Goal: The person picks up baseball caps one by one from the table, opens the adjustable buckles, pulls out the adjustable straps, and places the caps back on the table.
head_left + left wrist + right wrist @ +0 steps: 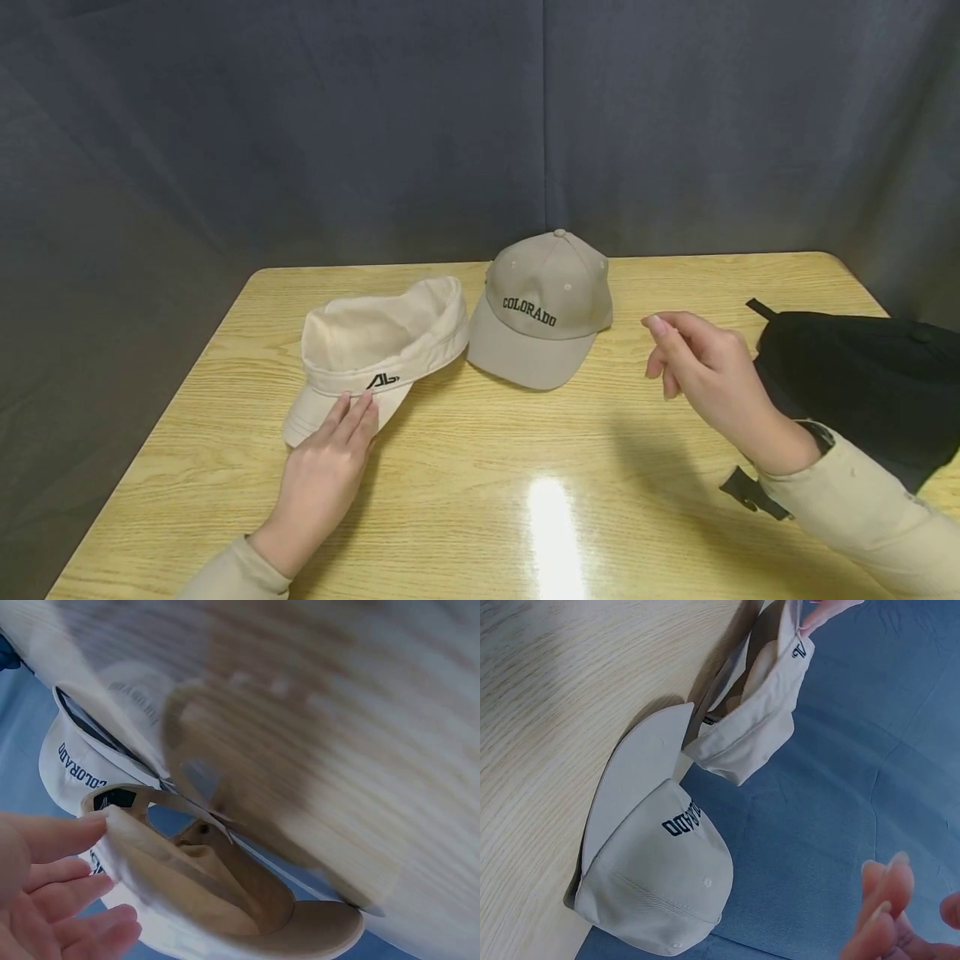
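A cream cap with a black "AL" mark lies tipped at the table's left, its opening showing. On its brim rest the straight fingers of my left hand; the thumb is hidden in the head view. In the left wrist view the fingertips of the left hand are right at the edge of the cap. Beside it sits a beige cap lettered "COLORADO", crown up. My right hand hovers to its right, fingers loosely bent and holding nothing. Finger and thumb stand apart in the right wrist view.
A black cap lies at the right edge, partly behind the right forearm, with a loose strap and buckle on the wooden table. A dark curtain hangs behind the table and along its sides.
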### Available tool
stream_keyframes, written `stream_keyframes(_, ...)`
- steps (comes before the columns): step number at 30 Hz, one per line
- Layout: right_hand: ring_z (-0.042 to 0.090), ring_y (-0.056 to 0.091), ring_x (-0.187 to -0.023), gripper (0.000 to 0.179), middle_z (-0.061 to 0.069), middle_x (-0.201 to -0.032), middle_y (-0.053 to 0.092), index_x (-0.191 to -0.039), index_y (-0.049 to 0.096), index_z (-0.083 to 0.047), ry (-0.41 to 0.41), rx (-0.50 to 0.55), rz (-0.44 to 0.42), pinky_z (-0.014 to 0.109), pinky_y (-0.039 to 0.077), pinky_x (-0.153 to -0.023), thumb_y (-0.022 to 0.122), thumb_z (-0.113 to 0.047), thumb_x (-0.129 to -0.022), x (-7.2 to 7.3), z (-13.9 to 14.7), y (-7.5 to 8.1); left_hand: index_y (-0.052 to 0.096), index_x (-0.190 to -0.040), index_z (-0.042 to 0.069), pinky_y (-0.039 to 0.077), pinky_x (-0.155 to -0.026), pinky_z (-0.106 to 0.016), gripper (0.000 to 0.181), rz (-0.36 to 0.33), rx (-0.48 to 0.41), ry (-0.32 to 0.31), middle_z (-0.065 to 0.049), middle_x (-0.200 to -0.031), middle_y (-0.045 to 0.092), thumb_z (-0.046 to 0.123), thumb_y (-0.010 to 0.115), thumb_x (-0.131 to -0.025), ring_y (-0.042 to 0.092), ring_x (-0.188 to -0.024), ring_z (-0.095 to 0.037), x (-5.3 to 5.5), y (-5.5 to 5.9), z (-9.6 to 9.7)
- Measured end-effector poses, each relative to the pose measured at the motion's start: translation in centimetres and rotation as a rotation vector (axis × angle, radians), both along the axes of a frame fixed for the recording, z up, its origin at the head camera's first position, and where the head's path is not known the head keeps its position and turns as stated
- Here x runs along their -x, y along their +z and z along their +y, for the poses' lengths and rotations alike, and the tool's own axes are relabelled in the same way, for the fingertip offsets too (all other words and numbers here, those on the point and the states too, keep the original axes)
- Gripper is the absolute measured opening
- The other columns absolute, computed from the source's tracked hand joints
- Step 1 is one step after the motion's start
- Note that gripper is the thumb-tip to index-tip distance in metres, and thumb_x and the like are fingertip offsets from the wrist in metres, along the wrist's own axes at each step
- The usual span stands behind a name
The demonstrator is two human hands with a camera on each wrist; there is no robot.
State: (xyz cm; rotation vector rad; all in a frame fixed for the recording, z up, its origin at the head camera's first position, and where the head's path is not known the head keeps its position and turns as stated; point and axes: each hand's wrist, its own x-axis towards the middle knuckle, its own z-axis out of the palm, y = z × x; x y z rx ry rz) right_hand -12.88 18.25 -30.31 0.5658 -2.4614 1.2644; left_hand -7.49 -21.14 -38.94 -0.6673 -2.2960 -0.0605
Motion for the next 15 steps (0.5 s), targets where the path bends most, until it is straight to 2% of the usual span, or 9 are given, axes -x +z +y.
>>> stream_keyframes(5, 0.012, 0.052, -0.048, 0.024, 0.002, -0.065, 0.062, -0.109, 0.064, 0.005, 0.0, -0.004, -0.004, 0.022, 0.04, -0.047, 0.049, -0.014, -0.103, 0.0, 0.0, 0.0, 0.067, -0.107, -0.011, 0.055, -0.054, -0.044, 0.028, -0.002, 0.003, 0.049, -0.025, -0.113, 0.066, -0.005, 0.054, -0.083, 0.066, -0.095, -0.043, 0.2, -0.3, -0.1)
stream_keyframes(10, 0.012, 0.052, -0.048, 0.024, 0.002, -0.065, 0.062, -0.108, 0.064, 0.005, 0.01, -0.003, 0.004, 0.022, 0.039, -0.046, 0.049, -0.013, -0.103, 0.0, -0.1, 0.1, 0.066, -0.109, -0.011, 0.055, -0.055, -0.045, 0.031, -0.037, 0.017, 0.064, -0.025, -0.112, 0.066, -0.01, 0.06, -0.078, 0.066, -0.096, -0.042, 0.4, -0.1, -0.4)
stream_keyframes(15, 0.011, 0.052, -0.048, 0.023, 0.002, -0.065, 0.061, -0.107, 0.064, 0.005, 0.008, -0.007, 0.011, 0.022, 0.039, -0.046, 0.049, -0.013, -0.102, 0.0, -0.1, 0.1, 0.067, -0.107, -0.01, 0.055, -0.056, -0.045, 0.028, -0.05, 0.039, 0.073, -0.024, -0.113, 0.066, -0.007, 0.06, -0.08, 0.066, -0.096, -0.041, 1.1, 0.3, -0.4)
